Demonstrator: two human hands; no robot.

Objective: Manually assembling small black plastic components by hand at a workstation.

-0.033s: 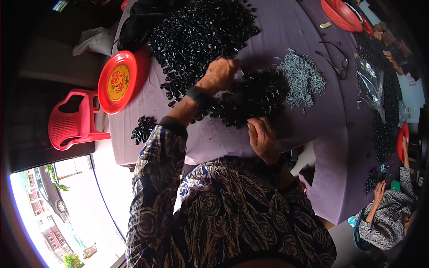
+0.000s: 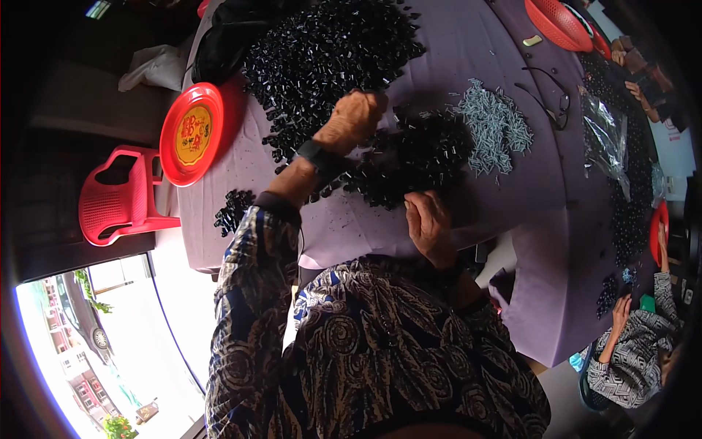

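here the left hand, with a dark watch at its wrist, reaches out over the round table under its lilac cloth, its fingers curled down into the near edge of a big heap of small black plastic pieces that fills the far left part of the table; whether they pinch a piece cannot be told. the right hand rests near the edge closest to the person, fingers bent and close together, touching the rim of a smaller dark pile of the same black pieces in the table's middle; what it grips, if anything, is hidden. just to the right of that pile lies a spread of small grey metal pins. a round red plastic plate with a yellow centre sits at the left edge, and a red plastic chair stands beside the table on that side. at the far right edge a clear plastic bag lies, and another person in a patterned sleeve sits there.
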